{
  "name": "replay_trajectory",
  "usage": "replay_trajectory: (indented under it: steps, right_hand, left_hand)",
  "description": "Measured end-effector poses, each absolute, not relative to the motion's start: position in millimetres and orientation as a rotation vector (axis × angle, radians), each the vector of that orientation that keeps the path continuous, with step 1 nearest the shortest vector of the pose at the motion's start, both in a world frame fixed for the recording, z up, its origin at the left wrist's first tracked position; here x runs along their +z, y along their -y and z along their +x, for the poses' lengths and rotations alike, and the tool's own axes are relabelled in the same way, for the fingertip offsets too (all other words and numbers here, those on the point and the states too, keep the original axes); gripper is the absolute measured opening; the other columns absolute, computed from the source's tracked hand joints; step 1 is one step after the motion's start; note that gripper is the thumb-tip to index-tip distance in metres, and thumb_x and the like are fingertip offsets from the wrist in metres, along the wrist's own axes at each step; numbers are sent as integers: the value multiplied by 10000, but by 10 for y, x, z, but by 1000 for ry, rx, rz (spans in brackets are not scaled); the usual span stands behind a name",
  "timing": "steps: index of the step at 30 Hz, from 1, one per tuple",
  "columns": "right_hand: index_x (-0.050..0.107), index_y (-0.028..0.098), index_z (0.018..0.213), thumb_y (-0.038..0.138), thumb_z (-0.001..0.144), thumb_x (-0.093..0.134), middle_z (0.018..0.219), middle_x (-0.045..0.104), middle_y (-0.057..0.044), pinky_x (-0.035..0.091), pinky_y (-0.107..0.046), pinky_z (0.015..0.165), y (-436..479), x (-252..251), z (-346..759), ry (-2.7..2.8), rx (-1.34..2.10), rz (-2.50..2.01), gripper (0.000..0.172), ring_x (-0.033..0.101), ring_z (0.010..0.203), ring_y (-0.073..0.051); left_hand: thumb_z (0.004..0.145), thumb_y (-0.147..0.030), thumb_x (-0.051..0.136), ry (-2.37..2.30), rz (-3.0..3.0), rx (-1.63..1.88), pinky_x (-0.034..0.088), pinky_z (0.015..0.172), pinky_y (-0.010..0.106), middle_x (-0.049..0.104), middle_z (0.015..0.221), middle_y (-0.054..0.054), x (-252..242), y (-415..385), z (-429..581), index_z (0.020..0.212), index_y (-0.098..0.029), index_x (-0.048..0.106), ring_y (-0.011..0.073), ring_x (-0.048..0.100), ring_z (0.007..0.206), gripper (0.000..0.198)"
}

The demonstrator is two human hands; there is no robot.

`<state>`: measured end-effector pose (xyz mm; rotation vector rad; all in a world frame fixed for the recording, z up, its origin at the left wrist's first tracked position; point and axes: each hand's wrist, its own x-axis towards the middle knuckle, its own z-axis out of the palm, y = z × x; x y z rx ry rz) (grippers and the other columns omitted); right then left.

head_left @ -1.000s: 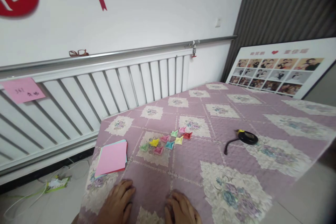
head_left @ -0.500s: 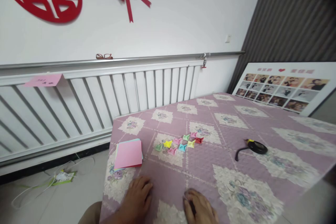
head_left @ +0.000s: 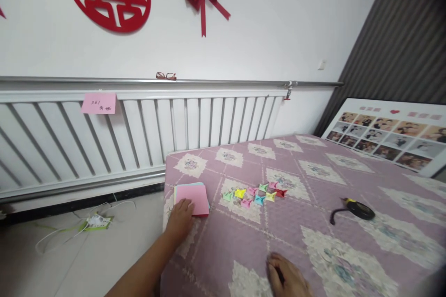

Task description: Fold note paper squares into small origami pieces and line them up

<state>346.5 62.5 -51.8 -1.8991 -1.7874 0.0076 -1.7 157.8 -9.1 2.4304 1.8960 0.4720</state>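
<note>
My left hand point(head_left: 181, 219) rests its fingers on the lower left corner of a stack of square coloured paper point(head_left: 195, 197), pink sheet on top. Those fingers lie over the paper rather than around it. Down at the front edge of view, my right hand point(head_left: 287, 276) sits on the patterned cover, loosely curled, a gap between thumb and fingers and nothing visible in it. Between the hands and farther back, several small folded paper pieces stand in two rows, among them a yellow one point(head_left: 240, 193), a blue one point(head_left: 259, 200) and a red one point(head_left: 280, 193).
A black tape measure point(head_left: 360, 210) with a strap lies on the right of the lilac quilted cover point(head_left: 240, 236). Behind stands a white radiator point(head_left: 200, 120) with a pink note point(head_left: 99, 103); glasses point(head_left: 166, 75) rest above. A power strip point(head_left: 97, 222) is on the floor at left.
My left hand has moved forward from the cover onto the paper stack. My right hand stays low on the cover. The view has turned a little to the left.
</note>
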Motion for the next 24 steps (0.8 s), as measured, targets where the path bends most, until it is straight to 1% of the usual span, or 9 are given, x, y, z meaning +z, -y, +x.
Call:
replay_trajectory:
  steps: [1,3,5,6,10,13,19,22,24]
  right_hand:
    - [681,320,906,504,830,440,1127,674,-12,491,-417,823,-625,-517,3468,1782,14,-1908,313,614,1049,-260]
    - [677,329,902,511,829,436,1129,672,-1,488,-429,829,-624,-516,3475,1777,35,-1925,311,610,1056,-262]
    - [674,331,901,518,829,434,1131,671,2,483,-429,836,-623,-517,3482,1773,53,-1933,313,609,1056,-261]
    - [674,327,902,519,830,432,1132,671,-1,480,-423,840,-623,-520,3485,1771,58,-1932,317,608,1056,-260]
    - [683,295,912,522,830,433,1124,676,-34,463,-386,861,-631,-542,3499,1775,59,-1891,348,611,1043,-250]
    - [686,290,910,529,825,434,1125,676,-42,464,-382,851,-639,-552,3508,1772,60,-1893,357,612,1038,-255]
    - [688,295,909,512,828,435,1105,684,-35,485,-384,841,-631,-530,3497,1770,37,-1908,344,622,1026,-253]
    - [688,287,913,498,833,439,1084,691,-35,497,-369,841,-634,-523,3482,1772,-2,-1883,336,635,1001,-241]
    - [691,281,893,491,832,439,1068,696,-35,502,-370,841,-641,-525,3473,1770,-16,-1873,333,641,986,-239]
  left_hand:
    - [824,-151,513,-1884,2435,439,288,1046,445,487,1336,116,-86,-1617,-38,1247,-186,516,281,366,1280,424]
    - [845,-179,513,-1847,2447,373,327,1012,407,537,1266,105,-73,-1670,-45,1176,-195,561,259,443,1208,335]
    - [883,-190,472,-1821,2453,317,368,960,370,584,1170,99,-50,-1697,-31,1086,-189,602,235,510,1112,241]
    - [900,-188,445,-1816,2451,296,379,940,355,596,1135,98,-36,-1704,-24,1050,-184,613,228,525,1081,226]
    - [918,-143,376,-1832,2416,240,384,916,315,610,1096,94,14,-1718,-27,995,-169,621,210,536,1059,259]
    - [914,-122,349,-1892,2347,207,400,879,312,628,1048,104,35,-1743,-39,971,-151,615,211,563,1015,273]
    - [937,-183,322,-2002,2203,205,414,795,329,642,983,115,46,-1843,-37,924,-149,597,230,597,932,278]
    - [925,-219,365,-2040,2143,258,407,739,305,643,928,88,54,-1874,-66,896,-164,576,215,603,871,220]
    - [900,-209,405,-2053,2118,311,397,708,282,635,894,66,77,-1876,-101,878,-170,558,195,597,832,160]
